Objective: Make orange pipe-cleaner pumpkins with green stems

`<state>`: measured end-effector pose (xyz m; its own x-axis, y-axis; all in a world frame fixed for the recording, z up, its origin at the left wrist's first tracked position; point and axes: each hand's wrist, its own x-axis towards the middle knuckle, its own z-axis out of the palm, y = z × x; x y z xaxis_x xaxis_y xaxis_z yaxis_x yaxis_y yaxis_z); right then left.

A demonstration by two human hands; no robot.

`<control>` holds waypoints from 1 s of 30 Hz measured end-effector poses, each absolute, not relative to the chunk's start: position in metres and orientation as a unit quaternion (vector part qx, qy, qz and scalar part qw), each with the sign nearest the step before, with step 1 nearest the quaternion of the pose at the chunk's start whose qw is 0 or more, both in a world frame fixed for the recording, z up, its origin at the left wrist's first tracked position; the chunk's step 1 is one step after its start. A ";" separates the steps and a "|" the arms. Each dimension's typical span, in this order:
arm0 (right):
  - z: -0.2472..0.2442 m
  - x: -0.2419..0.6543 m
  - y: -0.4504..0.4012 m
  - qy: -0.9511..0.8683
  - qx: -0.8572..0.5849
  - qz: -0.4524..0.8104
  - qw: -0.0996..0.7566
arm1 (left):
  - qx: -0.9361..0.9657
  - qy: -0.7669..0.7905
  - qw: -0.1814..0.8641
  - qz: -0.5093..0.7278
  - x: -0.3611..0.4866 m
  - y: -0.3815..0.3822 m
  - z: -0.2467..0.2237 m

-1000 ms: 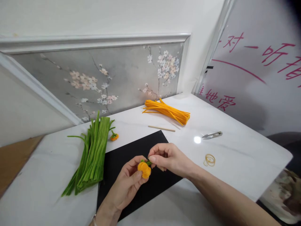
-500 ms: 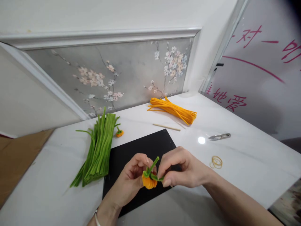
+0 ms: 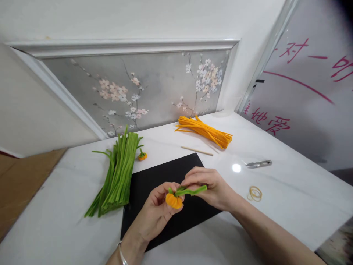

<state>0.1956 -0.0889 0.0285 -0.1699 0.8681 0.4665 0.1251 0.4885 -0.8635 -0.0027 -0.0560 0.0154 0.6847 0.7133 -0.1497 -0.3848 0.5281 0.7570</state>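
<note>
Pinching an orange puff (image 3: 173,201) in my left hand (image 3: 154,215) above the black mat (image 3: 168,169), I have its green strand (image 3: 197,191) angled sideways, so it crosses my right hand (image 3: 217,189), whose grip I can't tell.

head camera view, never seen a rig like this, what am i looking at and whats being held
There is no machine: a person works with two bare hands. All the pictures come from one camera on the person's head, looking forward and down.

The left hand holds a puffy orange ball-shaped piece. The right hand is at the fuzzy green strip beside it.

On the white table lie a black rectangular mat, bundles of fuzzy green stems and fuzzy orange stems, a small orange-and-green piece, a thin wooden stick, metal snips and yellowish loops.
</note>
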 end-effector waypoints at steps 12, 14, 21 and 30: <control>0.025 0.177 -0.097 -0.610 -0.365 0.444 0.546 | 0.289 0.184 0.887 0.309 -0.005 -0.056 0.012; 0.024 0.176 -0.096 -0.600 -0.370 0.448 0.551 | 0.284 0.183 0.885 0.320 -0.006 -0.055 0.013; 0.025 0.175 -0.096 -0.559 -0.336 0.507 0.564 | 0.313 0.186 0.874 0.321 -0.009 -0.050 0.014; 0.024 0.174 -0.096 -0.516 -0.313 0.549 0.578 | 0.303 0.182 0.883 0.309 -0.010 -0.052 0.008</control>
<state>0.1740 -0.0959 0.0238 -0.1372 0.9576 0.2531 -0.3119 0.2008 -0.9287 -0.0100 -0.0523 0.0085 0.7421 0.6568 -0.1340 -0.4360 0.6248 0.6478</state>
